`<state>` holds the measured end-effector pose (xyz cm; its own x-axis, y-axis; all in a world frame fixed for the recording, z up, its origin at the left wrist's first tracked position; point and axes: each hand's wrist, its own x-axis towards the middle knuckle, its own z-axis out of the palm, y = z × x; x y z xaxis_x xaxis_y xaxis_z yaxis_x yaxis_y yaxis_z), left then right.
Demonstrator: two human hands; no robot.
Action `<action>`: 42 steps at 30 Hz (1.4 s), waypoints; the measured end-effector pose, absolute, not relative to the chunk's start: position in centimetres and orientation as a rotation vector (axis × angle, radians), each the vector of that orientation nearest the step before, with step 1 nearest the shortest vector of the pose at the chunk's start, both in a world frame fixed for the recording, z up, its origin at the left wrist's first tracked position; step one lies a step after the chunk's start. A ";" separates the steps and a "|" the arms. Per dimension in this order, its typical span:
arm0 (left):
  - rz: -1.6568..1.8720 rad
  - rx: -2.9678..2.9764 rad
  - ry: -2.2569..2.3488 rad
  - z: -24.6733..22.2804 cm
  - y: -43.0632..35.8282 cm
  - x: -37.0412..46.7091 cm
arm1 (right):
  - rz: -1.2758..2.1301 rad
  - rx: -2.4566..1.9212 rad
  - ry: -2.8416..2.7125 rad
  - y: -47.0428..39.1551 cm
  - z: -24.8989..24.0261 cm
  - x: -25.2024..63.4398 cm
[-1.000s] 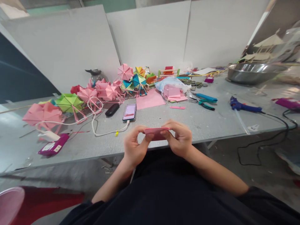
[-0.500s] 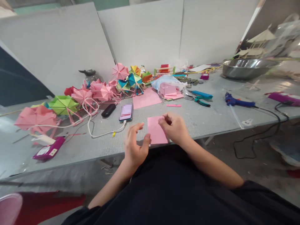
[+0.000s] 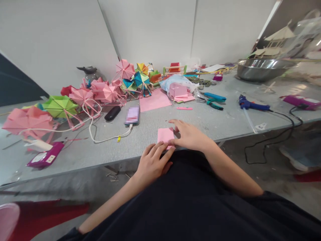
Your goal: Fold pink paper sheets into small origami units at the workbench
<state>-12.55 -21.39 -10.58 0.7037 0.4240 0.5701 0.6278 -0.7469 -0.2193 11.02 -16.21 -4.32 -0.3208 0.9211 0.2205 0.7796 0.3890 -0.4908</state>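
A small piece of pink paper [image 3: 165, 134] lies at the table's front edge, close to my body, and looks folded over to about half its earlier height. My left hand [image 3: 154, 160] rests its outstretched fingertips on the paper's near edge. At the right side of the paper, my right hand [image 3: 190, 135] has its thumb on or against the lower right corner and its index finger stretched out beyond the far corner. Neither hand grips the sheet. My left fingers hide part of its near edge.
Behind the paper lie a pink cutter-like strip [image 3: 184, 108], a larger pink sheet [image 3: 154, 100] and pliers [image 3: 215, 106]. A phone [image 3: 132, 115] on a white cable and several paper umbrellas [image 3: 61, 106] are leftward. To the right are a blue glue gun [image 3: 253, 104] and a metal bowl [image 3: 263, 70].
The pink paper has gone from a full rectangle to a shorter, folded piece. My left hand has come down onto its near edge, and my right hand's pinch has opened.
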 end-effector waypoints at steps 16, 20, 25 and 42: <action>-0.792 -2.552 -0.841 -10.5 -21.2 -12.6 | 0.063 -1.733 -1.997 -14.2 -4.3 10.6; -0.947 -2.662 -0.902 -10.6 -21.7 -12.8 | -0.160 -1.013 -2.230 -18.3 -6.7 10.7; -0.983 -2.882 -1.071 -9.0 -22.2 -13.6 | -0.242 -0.760 -2.364 -20.9 -8.9 10.6; -0.244 -2.915 -1.094 -4.7 -17.7 -16.5 | -0.232 -0.857 -2.377 -20.1 -9.6 9.8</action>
